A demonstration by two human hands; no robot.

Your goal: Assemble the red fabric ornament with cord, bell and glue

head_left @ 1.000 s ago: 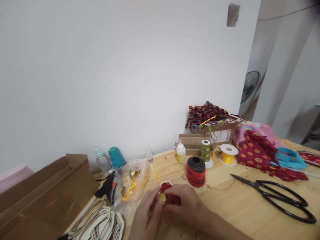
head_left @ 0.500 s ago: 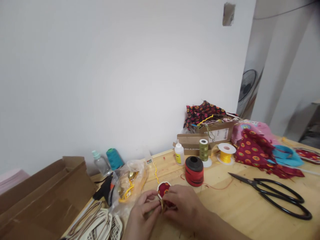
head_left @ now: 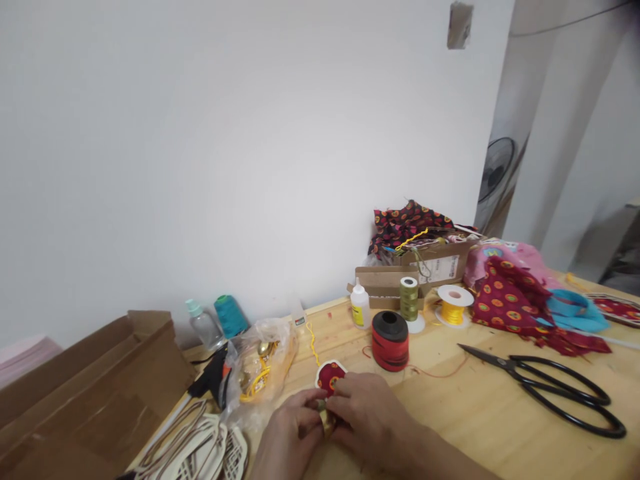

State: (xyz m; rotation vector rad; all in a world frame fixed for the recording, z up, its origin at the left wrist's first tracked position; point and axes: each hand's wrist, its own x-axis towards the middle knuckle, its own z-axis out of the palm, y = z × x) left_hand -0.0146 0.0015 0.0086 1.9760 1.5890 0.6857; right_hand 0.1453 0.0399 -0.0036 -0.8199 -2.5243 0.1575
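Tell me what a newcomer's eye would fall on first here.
Probably the large black-handled scissors, lying on the right of the wooden table, and the red-and-black spool standing to their left. Next, perhaps, the left hand and right hand, close together at the bottom centre with a small gold-coloured object between them and a red patterned piece just beyond.

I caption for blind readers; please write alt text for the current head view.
A person's bare left hand and right hand meet around a rounded, gold-coloured, partly hidden piece, with a white-rimmed dark red patterned fabric patch just beyond, over a pale wooden table. To the right are a black-topped red thread spool and black metal scissors.
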